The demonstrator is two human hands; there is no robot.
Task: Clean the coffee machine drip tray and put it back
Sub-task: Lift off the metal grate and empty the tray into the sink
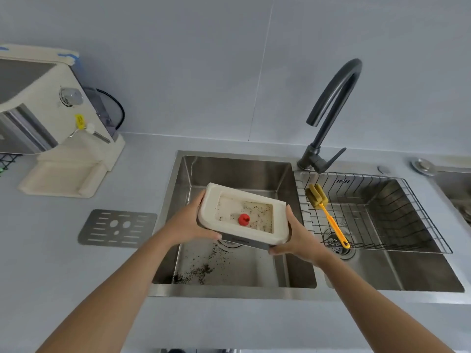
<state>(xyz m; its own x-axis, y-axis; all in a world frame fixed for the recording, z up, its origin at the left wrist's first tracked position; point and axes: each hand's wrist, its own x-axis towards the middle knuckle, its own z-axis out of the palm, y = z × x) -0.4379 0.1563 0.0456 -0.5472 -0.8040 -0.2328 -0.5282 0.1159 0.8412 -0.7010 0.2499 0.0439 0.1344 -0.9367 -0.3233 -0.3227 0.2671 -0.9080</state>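
The cream drip tray (211, 200) is held over the left sink basin (237, 169), tilted toward me. Inside it are dark coffee specks and a red float (244, 219). My left hand (190, 222) grips the tray's left end and my right hand (298, 235) grips its right end. The cream coffee machine (48, 123) stands at the far left on the counter, its tray slot bare. The metal drip grate (117, 228) lies flat on the counter left of the sink. Coffee grounds (201, 268) are scattered on the basin floor below the tray.
A dark gooseneck faucet (328, 118) rises behind the divider between the basins. The right basin holds a wire rack (397, 217) with a yellow-handled sponge brush (326, 212) leaning in it. A third basin edge shows at far right.
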